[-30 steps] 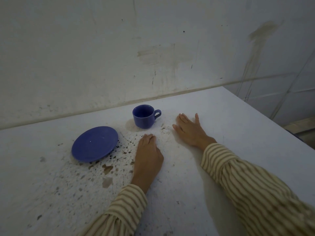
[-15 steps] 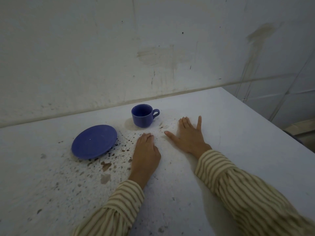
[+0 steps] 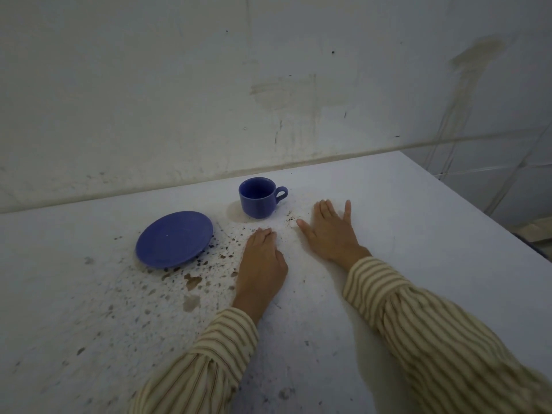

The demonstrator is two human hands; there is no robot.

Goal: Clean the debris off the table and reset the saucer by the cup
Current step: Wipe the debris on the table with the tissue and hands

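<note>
A blue cup stands upright near the back of the white table, handle to the right. Left of it and nearer me lies a blue saucer, apart from the cup. Dark debris is scattered around the saucer's near edge and across the table's left part. A small dark pile lies just right of the cup. My left hand rests flat on the table, fingers together, at the debris' right edge. My right hand lies flat with fingers spread, thumb beside the small pile. Neither hand holds anything.
A stained white wall runs along the table's far edge. The table's right edge drops off to a tiled floor. Striped sleeves cover both forearms.
My right hand has shifted slightly right and spread its fingers flat. My left hand has stayed put. Cup and saucer have not moved.
</note>
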